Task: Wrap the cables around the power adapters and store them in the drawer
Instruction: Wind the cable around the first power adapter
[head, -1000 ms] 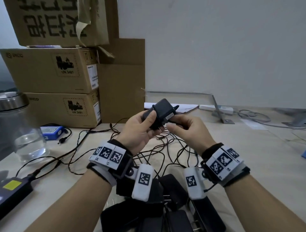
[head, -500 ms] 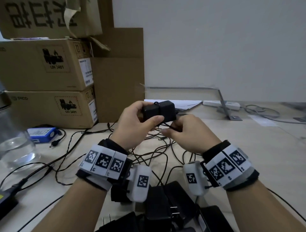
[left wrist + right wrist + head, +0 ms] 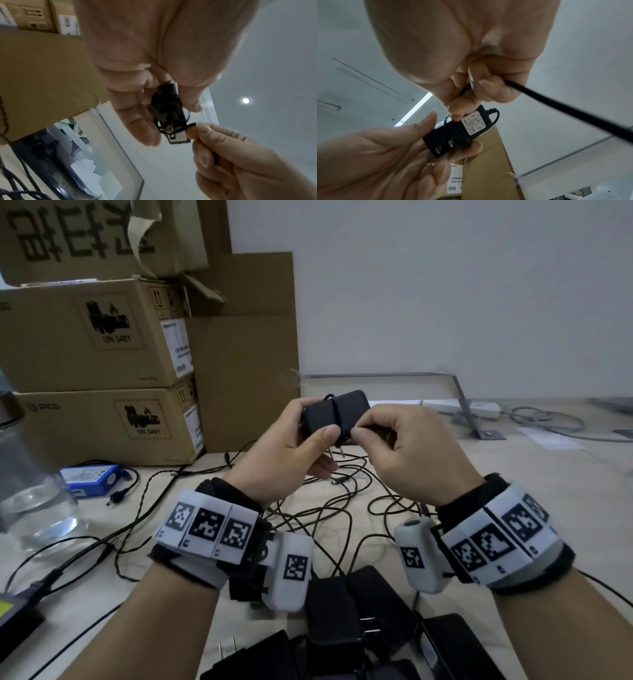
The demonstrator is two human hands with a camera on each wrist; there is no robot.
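Note:
My left hand (image 3: 308, 436) grips a black power adapter (image 3: 352, 409) above the table, thumb on its near face and fingers behind. A loop of its thin black cable (image 3: 334, 409) runs around the adapter's middle. My right hand (image 3: 383, 436) pinches the cable right beside the adapter. In the left wrist view the adapter (image 3: 169, 108) shows its plug prongs, with cable turns around them. From the right wrist the adapter (image 3: 458, 132) shows its white label, and the cable (image 3: 556, 104) runs out of my right hand's curled fingers. Several more black adapters (image 3: 342, 621) lie below my wrists. No drawer is in view.
Loose black cables (image 3: 325, 508) tangle on the light wooden table (image 3: 513, 491). Stacked cardboard boxes (image 3: 102, 337) stand at the back left. A glass jar (image 3: 30, 494) and a blue battery pack (image 3: 92, 477) sit at the left. A white power strip (image 3: 479, 409) lies at the back right.
The adapter has turned in my left hand from tilted to level. A cable loop now lies around its middle, and my right hand has come up close beside it, pinching the cable.

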